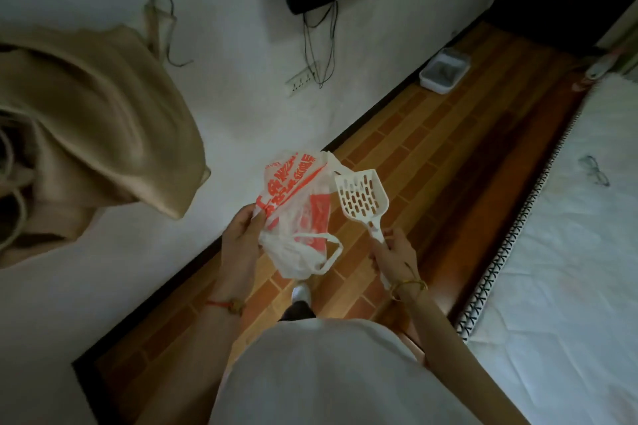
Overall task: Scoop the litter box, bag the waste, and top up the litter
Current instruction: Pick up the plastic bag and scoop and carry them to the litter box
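Person stands on a wood-pattern floor [431,155] btwn a white wall and a mattress [569,252]; left hand [241,238] pinches a crumpled white plastic bag w/ red print [293,214], held in the air at waist height. Right hand [393,255] grips the handle of a white slotted litter scoop [360,197], head tilted up, just beside the bag; litter box [444,70] sits on the floor by the wall, well apart, ahead.

The only lettering I can find is the big orange-red print across the white plastic bag [291,191] pinched in my left hand [241,238]. It looks like Chinese characters, but it is creased and blurred, so I cannot read any of it.
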A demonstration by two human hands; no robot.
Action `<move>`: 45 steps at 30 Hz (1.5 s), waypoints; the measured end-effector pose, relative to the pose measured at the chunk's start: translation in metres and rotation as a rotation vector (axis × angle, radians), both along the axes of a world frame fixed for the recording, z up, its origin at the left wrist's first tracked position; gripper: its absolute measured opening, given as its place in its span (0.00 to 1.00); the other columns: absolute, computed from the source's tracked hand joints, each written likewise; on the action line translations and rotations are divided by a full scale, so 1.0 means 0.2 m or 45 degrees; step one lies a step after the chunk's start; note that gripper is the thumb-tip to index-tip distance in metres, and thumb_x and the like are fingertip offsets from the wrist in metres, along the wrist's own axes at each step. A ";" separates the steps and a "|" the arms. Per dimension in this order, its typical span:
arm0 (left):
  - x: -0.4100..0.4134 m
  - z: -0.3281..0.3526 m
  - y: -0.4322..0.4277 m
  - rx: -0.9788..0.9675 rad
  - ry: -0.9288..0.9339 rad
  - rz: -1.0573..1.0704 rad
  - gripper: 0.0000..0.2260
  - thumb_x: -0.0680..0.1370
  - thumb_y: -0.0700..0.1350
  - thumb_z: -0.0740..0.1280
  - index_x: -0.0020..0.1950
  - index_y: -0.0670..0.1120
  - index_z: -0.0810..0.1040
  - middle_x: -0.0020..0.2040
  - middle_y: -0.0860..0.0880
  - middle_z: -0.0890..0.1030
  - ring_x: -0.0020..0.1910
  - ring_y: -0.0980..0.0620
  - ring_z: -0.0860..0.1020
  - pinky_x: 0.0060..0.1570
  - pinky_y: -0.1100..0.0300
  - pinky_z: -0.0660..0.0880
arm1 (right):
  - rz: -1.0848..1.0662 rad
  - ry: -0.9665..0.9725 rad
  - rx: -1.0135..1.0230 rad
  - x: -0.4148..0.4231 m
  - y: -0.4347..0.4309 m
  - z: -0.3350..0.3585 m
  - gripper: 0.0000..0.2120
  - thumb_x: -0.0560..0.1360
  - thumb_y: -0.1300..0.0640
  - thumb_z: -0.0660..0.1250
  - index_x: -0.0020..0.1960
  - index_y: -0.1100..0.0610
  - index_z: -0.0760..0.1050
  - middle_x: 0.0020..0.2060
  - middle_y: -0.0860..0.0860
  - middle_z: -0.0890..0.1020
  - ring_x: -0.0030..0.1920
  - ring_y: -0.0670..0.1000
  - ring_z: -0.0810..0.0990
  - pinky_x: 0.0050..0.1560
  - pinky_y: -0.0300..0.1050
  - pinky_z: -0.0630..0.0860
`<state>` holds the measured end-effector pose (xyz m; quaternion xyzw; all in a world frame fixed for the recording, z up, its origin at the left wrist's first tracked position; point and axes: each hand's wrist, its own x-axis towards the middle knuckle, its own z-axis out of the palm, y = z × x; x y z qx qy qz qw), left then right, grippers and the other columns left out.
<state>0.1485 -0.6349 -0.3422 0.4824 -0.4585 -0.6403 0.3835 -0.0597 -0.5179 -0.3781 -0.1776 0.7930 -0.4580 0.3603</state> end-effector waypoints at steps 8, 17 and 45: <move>-0.30 0.01 -0.64 -0.008 -0.018 -0.233 0.11 0.82 0.44 0.62 0.58 0.40 0.79 0.56 0.40 0.82 0.56 0.40 0.81 0.57 0.45 0.78 | -0.157 0.001 -0.005 -0.21 -0.50 0.01 0.11 0.76 0.53 0.66 0.54 0.56 0.70 0.41 0.56 0.81 0.32 0.50 0.77 0.28 0.39 0.72; -0.76 -0.01 -1.07 0.025 -0.062 -0.482 0.11 0.82 0.45 0.62 0.58 0.41 0.79 0.54 0.44 0.83 0.53 0.46 0.82 0.52 0.52 0.79 | -0.406 -0.012 0.043 -0.50 -0.76 0.00 0.09 0.75 0.47 0.66 0.48 0.49 0.69 0.43 0.54 0.81 0.36 0.52 0.79 0.36 0.45 0.78; -3.31 -0.05 -1.79 0.032 -0.051 -0.750 0.15 0.80 0.52 0.64 0.64 0.46 0.77 0.58 0.48 0.83 0.56 0.46 0.82 0.56 0.47 0.79 | -0.652 -0.024 0.014 -2.82 -1.26 0.12 0.13 0.75 0.49 0.67 0.54 0.55 0.70 0.40 0.53 0.81 0.31 0.48 0.76 0.28 0.36 0.72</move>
